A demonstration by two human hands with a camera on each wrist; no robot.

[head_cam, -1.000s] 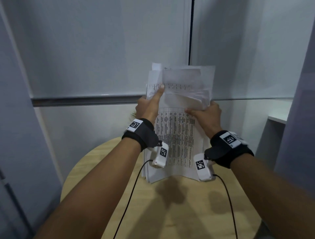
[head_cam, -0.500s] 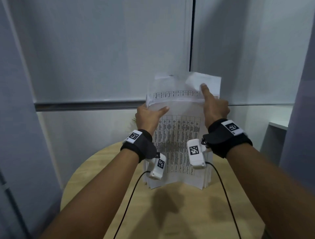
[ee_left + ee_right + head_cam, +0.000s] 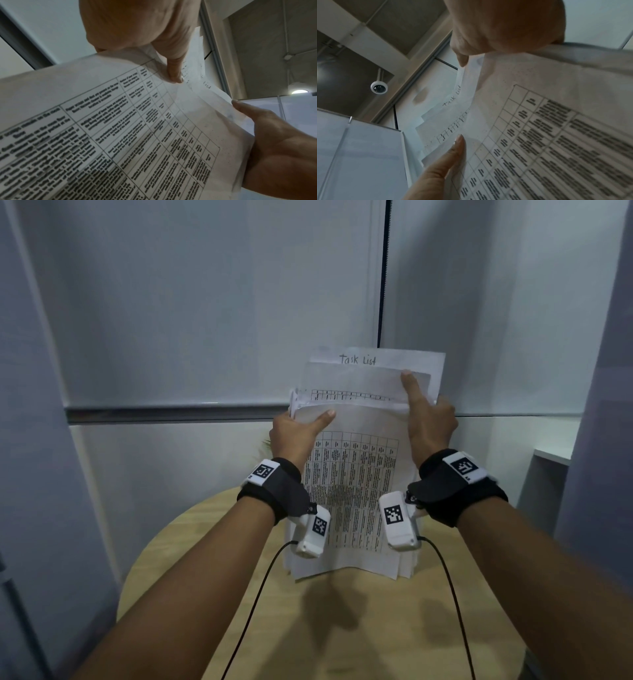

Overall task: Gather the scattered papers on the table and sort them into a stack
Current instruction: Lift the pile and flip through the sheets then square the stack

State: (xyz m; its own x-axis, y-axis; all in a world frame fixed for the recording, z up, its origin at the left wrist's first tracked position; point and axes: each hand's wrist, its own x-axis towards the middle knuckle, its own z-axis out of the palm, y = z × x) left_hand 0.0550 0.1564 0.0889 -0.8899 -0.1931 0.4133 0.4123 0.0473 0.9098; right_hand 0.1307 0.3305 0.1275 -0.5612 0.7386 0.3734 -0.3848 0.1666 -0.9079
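A stack of white papers stands upright with its lower edge on the round wooden table. The front sheet carries a printed grid of text. Behind it, a sheet headed "Task List" sticks up highest. My left hand grips the stack's upper left edge, thumb on the front sheet. My right hand holds the upper right edge, its index finger stretched up against a rear sheet. The fingers behind the papers are hidden.
Grey wall panels and a horizontal rail rise right behind the table. A white shelf stands at the right. Black cables trail from both wrist cameras across the tabletop. A dome camera hangs from the ceiling.
My right hand has climbed from the stack's middle right edge to its top right. The bent-over upper sheets now stand straighter, and the "Task List" sheet shows. My left thumb slid lower.
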